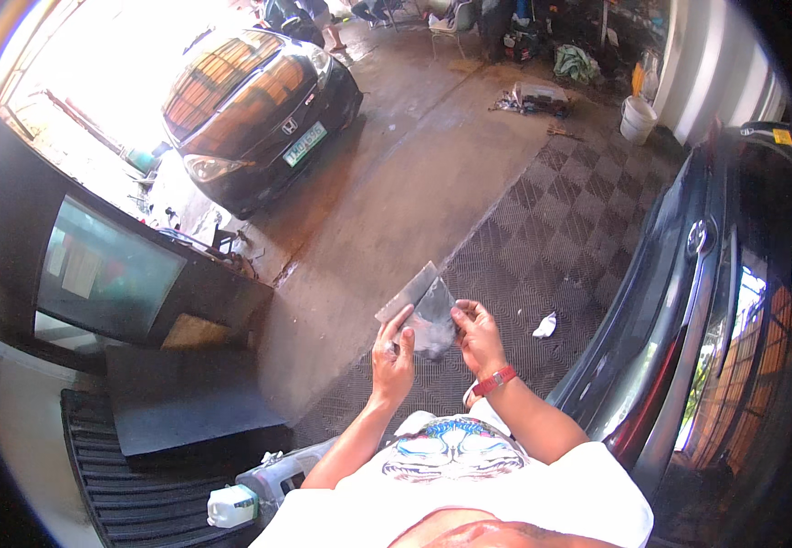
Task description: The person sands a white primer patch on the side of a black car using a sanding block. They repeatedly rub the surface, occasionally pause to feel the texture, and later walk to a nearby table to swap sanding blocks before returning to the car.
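Observation:
In front of my body, my left hand (393, 362) is closed on a flat, light-grey rectangular spreader (407, 293), its thumb raised along the near side. My right hand (481, 340) pinches the right edge of a darker grey plate (435, 309) with thumb and fingers. Pale, putty-like smears cover the plate's lower part. The spreader lies against or just over the plate's upper left edge; whether they touch I cannot tell. Both pieces are held up above the dark textured mat (533, 228). A red watch sits on my right wrist.
At right stands a dark, glossy car (633, 320); another dark car (268, 119) is parked far left. A white bucket (638, 120) stands by the far right wall. A crumpled white scrap (545, 325) lies on the mat. Near left are a dark panel (186, 397) and a white bottle (231, 505).

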The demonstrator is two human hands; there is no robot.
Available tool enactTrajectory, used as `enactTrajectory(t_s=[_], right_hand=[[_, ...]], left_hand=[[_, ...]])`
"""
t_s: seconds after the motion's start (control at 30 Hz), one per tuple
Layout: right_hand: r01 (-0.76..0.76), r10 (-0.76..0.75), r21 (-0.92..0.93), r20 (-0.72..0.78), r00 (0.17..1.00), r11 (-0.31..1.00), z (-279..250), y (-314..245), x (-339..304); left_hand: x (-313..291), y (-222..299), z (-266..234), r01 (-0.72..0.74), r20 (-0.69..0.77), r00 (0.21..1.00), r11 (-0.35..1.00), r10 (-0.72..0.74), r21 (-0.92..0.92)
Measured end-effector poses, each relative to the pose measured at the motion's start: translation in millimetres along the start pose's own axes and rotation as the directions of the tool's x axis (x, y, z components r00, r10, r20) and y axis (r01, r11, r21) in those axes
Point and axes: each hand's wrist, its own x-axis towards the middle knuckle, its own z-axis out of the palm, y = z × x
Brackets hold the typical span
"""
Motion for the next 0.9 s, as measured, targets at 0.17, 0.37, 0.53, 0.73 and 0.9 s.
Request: enactTrajectory(t_s=[0.17,0.37,0.53,0.73,0.9], right_hand=[[0.119,-0.113,0.117,-0.057,0.992,0.986,-11.9,-83.1,95.3],[0.259,-0.280,-0.226,-0.067,0.958,0.939,8.7,-160.0,161.4],[0.336,-0.379,-0.309,-0.089,0.921,0.890,-1.7,-211.4,259.8],[0.515,-0.509,-0.776,0.298,0.808,0.365,18.5,-292.9,372.3],[0.458,-0.497,-0.765,0.210,0.842,0.452,50.9,-353.8,452.6]], left_hand=[[99.9,5.7,45.9,-0.134,-0.133,0.982,0.991,0.137,0.028],[187.8,-1.3,84.4,0.074,0.103,0.994,0.888,-0.030,-0.453],[271.0,-43.3,123.8,0.523,0.510,0.810,0.748,-0.289,-0.408],[421.6,-59.1,193.2,0.280,0.591,0.807,0.884,-0.005,-0.375],[549.6,-47.7,230.1,0.355,0.687,0.723,0.892,-0.073,-0.279]])
